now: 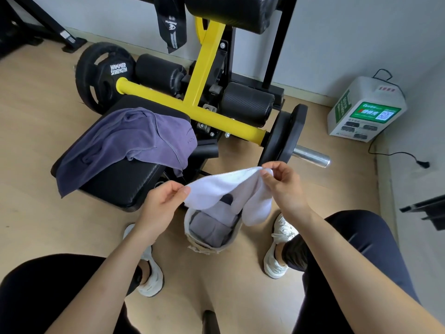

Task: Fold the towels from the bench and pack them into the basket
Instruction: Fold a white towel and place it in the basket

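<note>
White towel held over basket, a pinch grip at each end.
Left hand (161, 203) pinches one corner and right hand (284, 186) the other. White towel (212, 186) top edge runs 8-to-2 o'clock; the rest sags toward 6, hiding the far rim of the basket (204, 249). Basket holds a folded grey towel (207, 227). Purple towel (125, 141) lies crumpled on the bench (120, 182) at 10 o'clock.

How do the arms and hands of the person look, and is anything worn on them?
The left arm and the right arm are bare as far as the picture shows, with no sleeves. The left hand and the right hand wear no gloves, and I see no watch, bracelet or ring on them.
</note>
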